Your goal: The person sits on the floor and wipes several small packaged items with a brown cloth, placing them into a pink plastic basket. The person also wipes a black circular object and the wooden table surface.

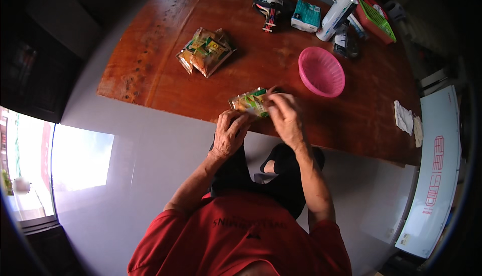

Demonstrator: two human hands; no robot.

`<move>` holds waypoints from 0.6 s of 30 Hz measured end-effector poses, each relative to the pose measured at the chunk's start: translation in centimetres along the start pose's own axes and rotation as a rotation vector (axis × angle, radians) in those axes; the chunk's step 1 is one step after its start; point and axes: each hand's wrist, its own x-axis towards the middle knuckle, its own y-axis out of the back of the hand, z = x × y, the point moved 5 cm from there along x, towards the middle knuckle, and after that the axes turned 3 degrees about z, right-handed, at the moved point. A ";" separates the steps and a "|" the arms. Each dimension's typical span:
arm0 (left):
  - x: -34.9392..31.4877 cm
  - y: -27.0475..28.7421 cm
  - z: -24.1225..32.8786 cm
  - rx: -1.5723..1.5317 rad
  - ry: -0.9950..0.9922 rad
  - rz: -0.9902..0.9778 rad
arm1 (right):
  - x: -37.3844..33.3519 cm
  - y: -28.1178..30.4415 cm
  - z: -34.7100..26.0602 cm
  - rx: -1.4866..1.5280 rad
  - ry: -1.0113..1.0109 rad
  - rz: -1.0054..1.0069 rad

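At the near edge of the table, a small clear-and-green food packet [249,102] lies between my two hands. My left hand [231,131] is closed, thumb and fingers pinching the packet's near left edge. My right hand [287,120] has its curled fingers at the packet's right end, closed on it, though the fingertips are slightly blurred. What is inside the packet is too small to make out. Farther left on the table rests a pile of similar packets [207,51], orange and green, overlapping each other. To the right of my hands stands a pink plastic basket [321,72], tilted in view.
The brown wooden table [165,82] curves along its left side. Toward the back right are a teal tissue pack [306,16], a white cylinder [338,16], a dark bottle [341,40] and a green basket [376,21]. White cloths [404,116] lie at the right edge.
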 end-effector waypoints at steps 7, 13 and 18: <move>-0.8 0.3 -0.3 0.007 -0.052 -0.003 | -3.3 -3.0 -1.4 -0.320 0.188 -0.060; -1.9 0.2 -0.4 0.093 -0.049 -0.016 | -2.4 -0.8 1.7 -0.284 0.048 0.050; -2.8 0.3 -0.7 0.152 -0.059 -0.009 | -0.8 -5.0 -4.6 -0.175 0.316 -0.164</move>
